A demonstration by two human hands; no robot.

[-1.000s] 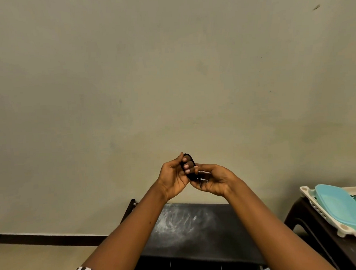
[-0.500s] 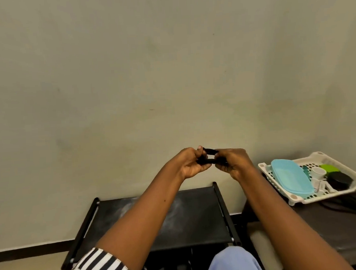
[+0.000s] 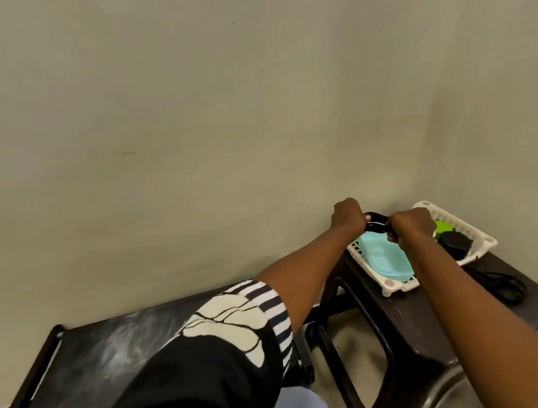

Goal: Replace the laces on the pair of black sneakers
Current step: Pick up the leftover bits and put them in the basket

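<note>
A black lace bundle (image 3: 377,223) is stretched between both my hands, held in the air over the white basket. My left hand (image 3: 348,216) grips its left end with curled fingers. My right hand (image 3: 410,224) grips its right end the same way. The black sneakers are out of sight.
A white plastic basket (image 3: 396,287) on a dark brown stool (image 3: 423,323) holds a light blue lid (image 3: 384,258), a green item (image 3: 443,227) and a black round jar (image 3: 455,244). A black object (image 3: 502,283) lies on the stool. A black shelf top (image 3: 107,346) stands at lower left, against the wall.
The view has swung to the right and down. Both hands have carried the black bundle rightward, from above the black shelf to over the white basket, still gripping it.
</note>
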